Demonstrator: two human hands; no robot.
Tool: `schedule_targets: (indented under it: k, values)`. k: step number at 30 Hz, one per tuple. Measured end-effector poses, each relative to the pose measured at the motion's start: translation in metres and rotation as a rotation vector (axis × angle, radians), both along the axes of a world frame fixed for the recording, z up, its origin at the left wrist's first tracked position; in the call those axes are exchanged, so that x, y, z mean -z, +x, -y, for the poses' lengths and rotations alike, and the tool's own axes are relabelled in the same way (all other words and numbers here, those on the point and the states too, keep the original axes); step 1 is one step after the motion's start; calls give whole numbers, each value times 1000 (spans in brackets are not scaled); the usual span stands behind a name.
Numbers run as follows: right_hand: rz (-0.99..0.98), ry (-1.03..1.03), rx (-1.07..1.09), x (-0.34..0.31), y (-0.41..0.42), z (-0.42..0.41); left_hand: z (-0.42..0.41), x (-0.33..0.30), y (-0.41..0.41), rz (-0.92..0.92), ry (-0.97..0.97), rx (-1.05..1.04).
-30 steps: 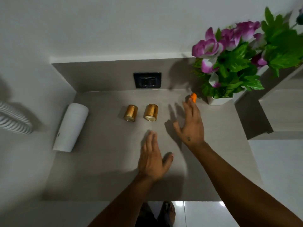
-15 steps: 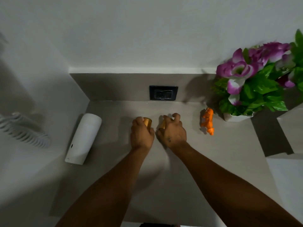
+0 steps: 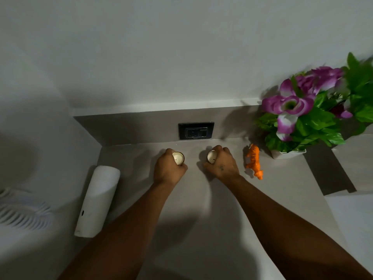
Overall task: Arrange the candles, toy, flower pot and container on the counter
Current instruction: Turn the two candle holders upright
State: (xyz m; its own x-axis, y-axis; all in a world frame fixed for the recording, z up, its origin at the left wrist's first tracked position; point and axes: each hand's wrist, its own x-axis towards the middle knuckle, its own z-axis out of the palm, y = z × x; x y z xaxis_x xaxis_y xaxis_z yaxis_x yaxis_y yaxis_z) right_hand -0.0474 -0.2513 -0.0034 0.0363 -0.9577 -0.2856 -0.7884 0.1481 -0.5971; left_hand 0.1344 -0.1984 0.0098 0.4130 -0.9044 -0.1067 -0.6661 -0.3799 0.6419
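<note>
Two bare forearms enter from the bottom edge and reach forward over the grey counter [image 3: 201, 219].

Left hand [image 3: 166, 171]: fingers curled tight around the left candle [image 3: 178, 158], a small gold-rimmed cylinder with pale wax showing at the top. Fist closed on it; only the candle's upper face and a strip of its side are visible. Whether its base rests on the counter cannot be told.

Right hand [image 3: 221, 165]: fingers likewise wrapped shut around the right candle [image 3: 211, 156], its open top facing left and toward the camera. The two candles are held apart, with bare counter between the fists.

White container [image 3: 96, 201]: a cylinder lying on its side at the left of the counter, near the side wall, well apart from the left hand.

Orange tiger toy [image 3: 254, 161]: lies on the counter just right of the right hand, not touching it.

Flower pot [image 3: 287, 153]: white, in the far right corner just beyond the toy, carrying purple flowers and green leaves.

Black wall socket [image 3: 196, 130]: set in the backsplash, beyond the two hands.
</note>
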Motion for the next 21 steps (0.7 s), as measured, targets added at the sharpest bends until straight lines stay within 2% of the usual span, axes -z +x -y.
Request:
schedule_targets:
  k: [4, 10, 18, 21]
  values:
    - [197, -20, 187, 12, 0, -1, 3, 6, 1, -72, -32, -39]
    - [239, -31, 252, 22, 2, -1, 1, 20, 10, -167, -42, -6]
    - [256, -25, 255, 24, -3, 16, 12, 27, 27, -182, -64, -32]
    - [321, -1, 318, 22, -1, 10, 12, 27, 29, -175, -65, -14]
